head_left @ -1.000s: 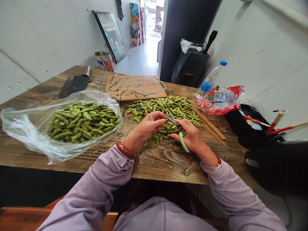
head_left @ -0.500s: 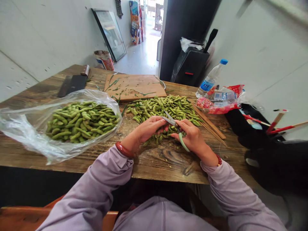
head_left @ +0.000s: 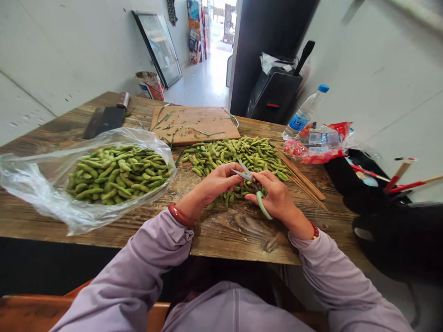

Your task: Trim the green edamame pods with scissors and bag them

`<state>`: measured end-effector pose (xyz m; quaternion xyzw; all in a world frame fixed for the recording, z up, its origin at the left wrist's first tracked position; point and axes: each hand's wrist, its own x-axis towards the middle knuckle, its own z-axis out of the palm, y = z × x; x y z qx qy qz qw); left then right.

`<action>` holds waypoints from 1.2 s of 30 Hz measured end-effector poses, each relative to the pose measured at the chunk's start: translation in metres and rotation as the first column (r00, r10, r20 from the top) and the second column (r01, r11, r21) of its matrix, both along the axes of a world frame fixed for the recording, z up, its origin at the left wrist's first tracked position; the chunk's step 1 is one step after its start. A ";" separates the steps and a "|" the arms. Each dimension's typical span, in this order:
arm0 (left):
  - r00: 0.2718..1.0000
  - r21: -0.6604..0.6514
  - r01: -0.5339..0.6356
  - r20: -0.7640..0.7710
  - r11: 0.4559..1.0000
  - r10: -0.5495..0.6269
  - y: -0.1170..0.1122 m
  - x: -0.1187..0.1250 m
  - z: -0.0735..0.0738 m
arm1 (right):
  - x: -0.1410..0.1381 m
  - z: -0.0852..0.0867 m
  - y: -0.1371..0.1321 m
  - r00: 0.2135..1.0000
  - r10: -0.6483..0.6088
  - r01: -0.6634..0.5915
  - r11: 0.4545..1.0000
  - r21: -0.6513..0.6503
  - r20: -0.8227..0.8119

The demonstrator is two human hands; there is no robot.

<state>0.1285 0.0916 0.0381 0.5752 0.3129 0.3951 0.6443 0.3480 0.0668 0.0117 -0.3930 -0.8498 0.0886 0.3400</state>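
Note:
My right hand (head_left: 277,196) is closed round a pair of scissors (head_left: 264,208) with pale green handles. Their blades point to the upper left and stand apart. Just left of the blade tips, my left hand (head_left: 218,183) is pinched closed; whatever is between its fingers is too hidden to name. Both hands are over the near side of a loose heap of green soybean pods (head_left: 238,150) on the wooden table (head_left: 224,235). To the left, more pods (head_left: 117,173) lie in an open clear plastic bag (head_left: 44,184).
Behind the heap is a cutting board (head_left: 197,122) with green scraps; a cleaver (head_left: 105,122) lies left of it. Chopsticks (head_left: 302,177), a water bottle (head_left: 302,113) and red-and-clear plastic packaging (head_left: 318,145) are at the right. A black container (head_left: 374,184) stands at the right edge.
The scissor blades are spread a little wider. My left hand has shifted slightly up beside them; the pods and the bag look the same.

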 end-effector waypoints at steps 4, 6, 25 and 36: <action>1.000 0.005 -0.028 -0.004 1.000 0.028 -0.002 0.003 0.000 | -0.001 -0.001 -0.001 1.000 -0.006 0.007 1.000 -0.021 0.002; 0.999 -0.001 -0.036 -0.003 0.999 0.036 -0.003 0.005 0.001 | -0.002 -0.001 -0.001 1.000 0.001 -0.001 1.000 -0.027 -0.002; 0.997 -0.105 0.057 0.051 0.993 -0.052 0.000 0.001 0.002 | -0.003 0.004 -0.005 0.997 -0.016 0.013 0.999 0.040 0.081; 0.994 -0.131 0.105 0.030 0.986 -0.102 0.004 -0.005 0.002 | -0.004 0.009 -0.007 0.985 -0.057 0.050 0.997 0.051 0.161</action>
